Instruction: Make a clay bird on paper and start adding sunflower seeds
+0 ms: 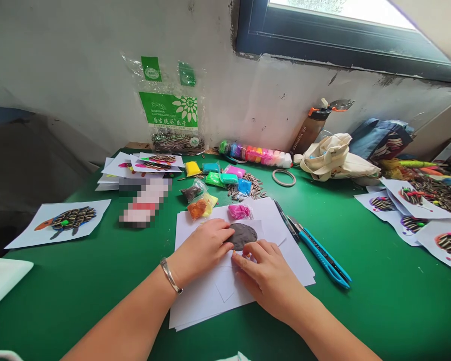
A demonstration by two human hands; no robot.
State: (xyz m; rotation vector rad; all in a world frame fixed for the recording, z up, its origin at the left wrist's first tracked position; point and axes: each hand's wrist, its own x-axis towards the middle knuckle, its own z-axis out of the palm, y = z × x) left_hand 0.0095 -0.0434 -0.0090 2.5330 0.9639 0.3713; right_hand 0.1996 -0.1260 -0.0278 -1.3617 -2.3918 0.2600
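Note:
A flat dark grey oval of clay [243, 235] lies on white paper [195, 306] in front of me. My left hand [206, 243] wears a silver bracelet on its wrist and touches the clay's left edge with its fingertips, fingers partly spread. At the lower edge of the clay, my right hand [265, 265] is curled, with a small orange bit showing near its thumb and index fingertip. Packets of pink clay [240, 211] and orange clay [197, 207] rest along the top of the paper.
A blue cutter [323, 258] and a black pen [286, 219] lie right of the paper. Behind are colored clay packets, sunflower seeds [252, 186], a tape ring [283, 178] and a seed bag [173, 115]. Seed-decorated pictures lie left [73, 220] and right [417, 198].

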